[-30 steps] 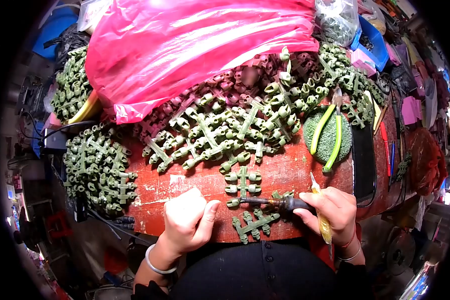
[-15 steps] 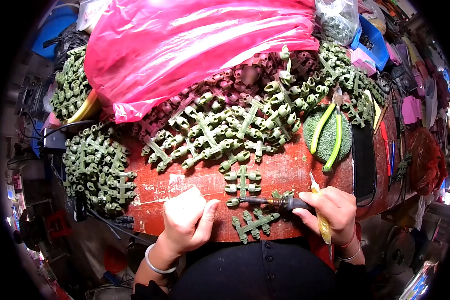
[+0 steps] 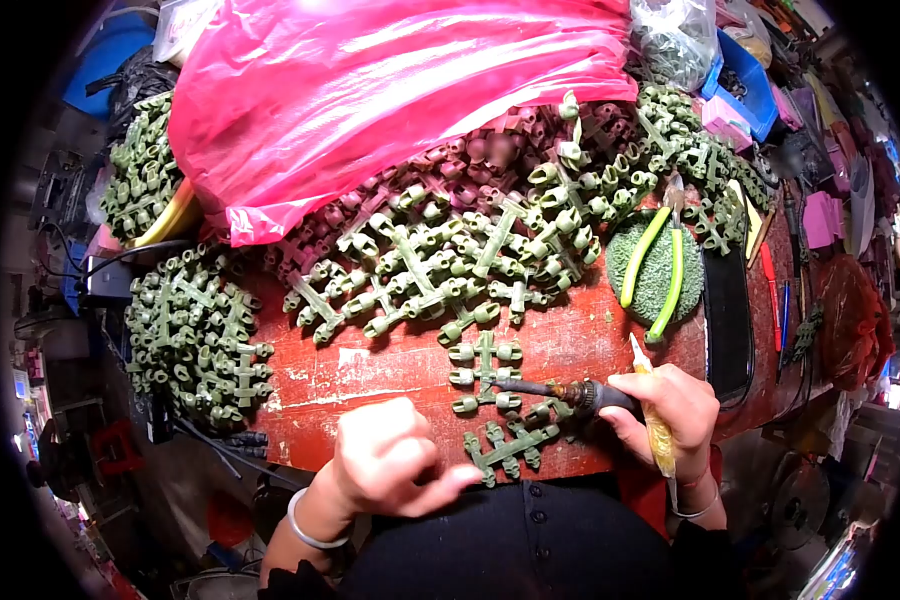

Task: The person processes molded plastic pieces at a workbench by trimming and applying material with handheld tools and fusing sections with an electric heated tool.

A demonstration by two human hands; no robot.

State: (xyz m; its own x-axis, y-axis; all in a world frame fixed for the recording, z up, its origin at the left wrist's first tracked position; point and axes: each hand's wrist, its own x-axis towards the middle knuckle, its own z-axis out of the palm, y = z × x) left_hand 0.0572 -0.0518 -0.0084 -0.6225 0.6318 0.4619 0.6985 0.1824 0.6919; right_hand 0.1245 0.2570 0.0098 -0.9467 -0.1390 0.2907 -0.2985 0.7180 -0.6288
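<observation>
My right hand (image 3: 674, 412) grips the dark handle of a soldering iron (image 3: 592, 397); its thin rod points left onto a green molded piece (image 3: 485, 370) with short side branches. Across the same hand lies a slim pointed tool with a yellow-wrapped handle (image 3: 659, 430), tip upward. My left hand (image 3: 395, 458) is closed with its fingers curled and the thumb stretched right; whether its palm holds anything is hidden. Just beyond the thumb is another branched green piece (image 3: 510, 449). A further green piece (image 3: 547, 411) sits partly under the iron.
Piles of green pieces (image 3: 195, 335) and dark reddish ones (image 3: 440, 180) cover the red wooden table (image 3: 355, 375). A pink plastic bag (image 3: 400, 90) lies over the back. Green-handled pliers (image 3: 677, 285) rest on a round green pad (image 3: 620, 245), beside a black slab (image 3: 727, 330).
The iron's tip has shifted right and slightly up along the green piece. My left hand has moved down, and its thumb now points right instead of up.
</observation>
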